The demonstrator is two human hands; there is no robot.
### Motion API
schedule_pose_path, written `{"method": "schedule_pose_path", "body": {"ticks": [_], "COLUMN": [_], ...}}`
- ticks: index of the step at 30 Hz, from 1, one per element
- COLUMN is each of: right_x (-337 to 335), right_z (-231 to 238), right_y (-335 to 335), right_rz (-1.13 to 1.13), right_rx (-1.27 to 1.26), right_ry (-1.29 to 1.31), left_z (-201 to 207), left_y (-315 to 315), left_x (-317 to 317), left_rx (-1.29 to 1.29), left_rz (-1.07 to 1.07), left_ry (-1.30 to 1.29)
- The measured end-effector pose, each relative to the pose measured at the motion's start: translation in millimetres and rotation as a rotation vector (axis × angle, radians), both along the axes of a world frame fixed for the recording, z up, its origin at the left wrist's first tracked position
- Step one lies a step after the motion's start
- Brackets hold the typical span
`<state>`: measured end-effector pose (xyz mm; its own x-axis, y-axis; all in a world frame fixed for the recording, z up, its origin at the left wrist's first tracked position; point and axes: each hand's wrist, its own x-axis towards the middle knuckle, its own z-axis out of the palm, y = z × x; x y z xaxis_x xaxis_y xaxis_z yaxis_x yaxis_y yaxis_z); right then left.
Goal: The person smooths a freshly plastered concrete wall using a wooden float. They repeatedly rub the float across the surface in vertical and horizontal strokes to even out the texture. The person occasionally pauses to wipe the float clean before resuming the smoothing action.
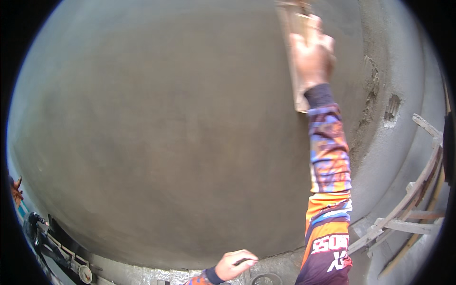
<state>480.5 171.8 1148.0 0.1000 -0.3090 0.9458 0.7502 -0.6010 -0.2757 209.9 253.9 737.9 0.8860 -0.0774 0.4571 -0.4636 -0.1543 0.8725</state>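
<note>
A broad wall of wet grey plaster (180, 133) fills most of the head view. My right arm reaches far up it, and my right hand (313, 54) is closed round the handle of a long, narrow plastering float (300, 102). The float stands nearly upright against the plaster, slightly blurred, near the right side of the smooth area. Low in the middle, my left hand (232, 266) is held away from the wall with its fingers curled. A dark sliver shows between thumb and fingers; I cannot make out what it is.
A rough plaster edge (370, 90) and a small recessed box hole (392, 107) lie right of the float. Wooden scaffolding (413, 194) stands at the right. Below is a round bucket (267, 279). At the far left another person (35, 228) stands near a white pail (85, 274).
</note>
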Motion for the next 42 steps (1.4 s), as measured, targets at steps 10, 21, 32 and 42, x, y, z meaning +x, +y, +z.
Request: {"method": "schedule_pose_path", "body": {"ticks": [10,21,32,42], "right_x": [38,-21,26,-22], "right_z": [-122,-293,-276,-207], "right_y": [-59,19,-61,0], "right_rz": [-0.108,0.253,0.198,0.238], "right_rx": [-0.331,-0.778,-0.043,0.064], "right_ry": [-0.178,-0.19,0.145,0.112], "left_z": [-68,-42,-131,-103], "left_y": [11,-34,2,2], "left_x": [-28,-27,-102,-111], "left_rx": [0.04,0.045,-0.337,-0.367], "left_rz": [0.078,0.087,0.597,0.526], "left_ry": [0.203,0.09,0.359,0.286]}}
